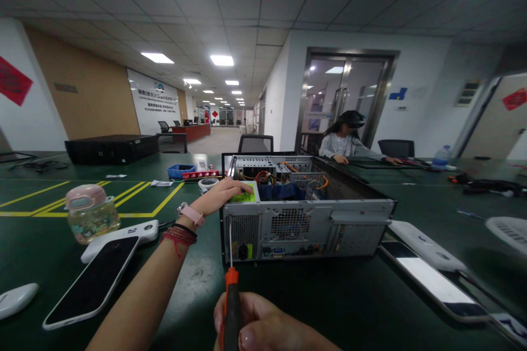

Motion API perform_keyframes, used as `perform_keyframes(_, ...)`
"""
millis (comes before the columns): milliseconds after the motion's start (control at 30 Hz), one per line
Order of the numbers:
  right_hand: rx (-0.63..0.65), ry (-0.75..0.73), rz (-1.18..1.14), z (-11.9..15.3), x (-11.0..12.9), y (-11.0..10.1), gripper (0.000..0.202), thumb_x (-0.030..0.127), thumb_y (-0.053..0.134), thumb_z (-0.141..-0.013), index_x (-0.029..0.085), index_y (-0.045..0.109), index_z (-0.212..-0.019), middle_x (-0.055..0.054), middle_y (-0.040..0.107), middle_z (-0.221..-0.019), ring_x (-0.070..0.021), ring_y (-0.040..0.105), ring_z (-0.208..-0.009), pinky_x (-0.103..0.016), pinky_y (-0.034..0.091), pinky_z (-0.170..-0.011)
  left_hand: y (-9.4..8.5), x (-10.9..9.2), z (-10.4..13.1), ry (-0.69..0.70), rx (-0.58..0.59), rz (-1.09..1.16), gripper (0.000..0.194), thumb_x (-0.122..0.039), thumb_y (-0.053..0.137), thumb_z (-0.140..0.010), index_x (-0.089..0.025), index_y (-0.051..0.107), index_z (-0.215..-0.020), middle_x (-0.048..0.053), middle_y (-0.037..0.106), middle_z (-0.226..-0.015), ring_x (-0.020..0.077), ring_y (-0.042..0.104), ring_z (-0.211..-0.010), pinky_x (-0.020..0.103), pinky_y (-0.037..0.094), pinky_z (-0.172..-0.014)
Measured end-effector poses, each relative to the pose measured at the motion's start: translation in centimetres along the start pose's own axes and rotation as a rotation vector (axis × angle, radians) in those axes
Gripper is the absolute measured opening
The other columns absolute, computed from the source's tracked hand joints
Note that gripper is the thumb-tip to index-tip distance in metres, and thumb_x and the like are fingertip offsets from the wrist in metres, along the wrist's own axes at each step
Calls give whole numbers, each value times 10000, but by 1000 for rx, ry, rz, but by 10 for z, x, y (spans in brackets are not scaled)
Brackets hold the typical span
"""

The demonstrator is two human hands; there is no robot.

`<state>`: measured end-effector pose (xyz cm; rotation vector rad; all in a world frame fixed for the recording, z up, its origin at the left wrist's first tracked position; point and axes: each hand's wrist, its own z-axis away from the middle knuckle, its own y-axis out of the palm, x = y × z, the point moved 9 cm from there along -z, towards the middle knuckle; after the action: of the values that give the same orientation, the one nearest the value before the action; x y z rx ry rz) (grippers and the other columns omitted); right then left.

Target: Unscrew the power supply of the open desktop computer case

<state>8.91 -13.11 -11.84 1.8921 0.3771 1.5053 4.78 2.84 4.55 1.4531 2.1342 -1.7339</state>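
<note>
An opened computer case (307, 230) lies on the green table, its rear panel with vents and ports facing me. My left hand (222, 193) rests flat on the case's near left corner, fingers over a yellow-green label (249, 193) on the power supply. A pink watch and red bracelets are on that wrist. Below the case, my right hand (259, 322) grips an orange and black screwdriver (232, 296) by its handle. The shaft points up toward the left part of the rear panel; whether the tip touches it cannot be made out. Wires and blue parts show inside the case.
On the left are a pink-lidded bottle (92, 214), a phone (93, 282) and a white device. Behind are a blue tray (181, 170) and a black case (111, 149). Another phone (432, 279) lies on the right. A person (348, 140) sits across the table.
</note>
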Motion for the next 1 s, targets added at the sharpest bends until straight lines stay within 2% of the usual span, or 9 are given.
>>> perform_keyframes(67,0,22,14,1,2,3,627,295,778,-583,87,516,-1113,-54,642,-841,-127,605,-783,-278,456,-790,0,0,0,4,-3,8,379,-253,352,-869,-171,706,-977,33,708,-1147,205,581,-1128,344,287,-1108)
perform_keyframes(167,59,39,15,4,8,15,635,256,733,-620,57,532,-1189,-98,662,-973,-121,621,-861,-225,449,-799,-1,0,0,-1,-6,16,377,-255,357,-864,-169,709,-968,37,706,-1151,206,581,-1127,341,286,-1106)
perform_keyframes(267,97,32,27,5,12,23,587,203,687,-672,48,545,-1219,-98,670,-1005,-110,636,-890,-191,454,-805,0,0,0,-17,1,13,389,-254,352,-859,-149,707,-979,58,700,-1159,220,578,-1129,369,281,-1109)
perform_keyframes(433,49,-1,15,4,10,16,496,201,710,-664,35,600,-1118,-86,680,-936,-105,647,-830,-178,465,-745,-1,1,-1,-15,-6,17,379,-255,362,-856,-159,709,-974,51,702,-1154,221,578,-1128,375,296,-1103)
perform_keyframes(567,-19,-21,0,1,9,11,490,275,790,-566,35,615,-957,-56,657,-790,-51,584,-635,-139,410,-637,1,3,-2,-13,5,17,392,-272,348,-859,-161,706,-973,52,701,-1158,222,576,-1124,382,300,-1094)
perform_keyframes(633,-44,-8,-4,-1,6,8,496,280,802,-539,44,597,-924,-48,646,-753,-48,563,-607,-140,390,-614,1,3,-2,-17,5,20,398,-277,346,-855,-151,703,-978,60,698,-1164,227,574,-1129,384,296,-1093)
perform_keyframes(800,0,7,-51,0,6,8,514,190,745,-590,77,572,-1060,-61,671,-869,-92,621,-751,-180,439,-691,0,6,-1,-17,-5,32,387,-291,357,-858,-160,696,-991,48,691,-1176,219,569,-1130,354,300,-1093)
perform_keyframes(900,55,38,7,2,8,16,598,200,729,-628,63,548,-1182,-97,671,-966,-114,636,-857,-204,456,-776,0,8,0,-29,-8,27,388,-292,358,-864,-162,694,-1007,45,683,-1191,224,566,-1124,365,310,-1087)
perform_keyframes(1000,68,52,56,3,9,21,616,207,726,-653,64,544,-1224,-94,664,-996,-118,633,-894,-215,458,-817,0,6,0,-26,-6,27,385,-279,356,-865,-163,697,-1002,45,688,-1183,219,570,-1123,361,315,-1084)
